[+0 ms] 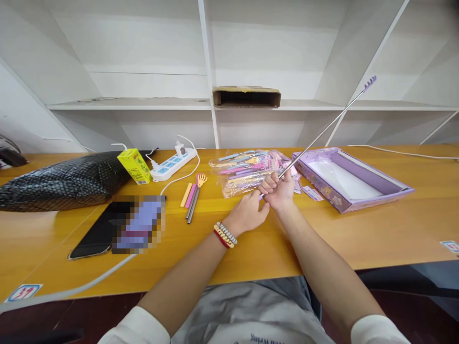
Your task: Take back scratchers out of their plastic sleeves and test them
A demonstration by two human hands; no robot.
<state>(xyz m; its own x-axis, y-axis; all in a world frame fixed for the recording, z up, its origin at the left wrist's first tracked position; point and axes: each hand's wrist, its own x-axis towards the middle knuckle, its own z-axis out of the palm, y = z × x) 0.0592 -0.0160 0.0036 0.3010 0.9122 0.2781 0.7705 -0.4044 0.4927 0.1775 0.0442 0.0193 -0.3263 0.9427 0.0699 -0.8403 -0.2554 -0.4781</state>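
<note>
Above the worktop [258, 255], nearer its front edge, the left hand [250, 211] and right hand [281, 192] both grasped the purple scratcher [322, 133] by its lower end, apparently to steady the long rod slanting toward the back edge.

Back scratcher [322, 132] – purple claw [370, 83], long silver rod [337, 118] – slanting up rightward.
</note>
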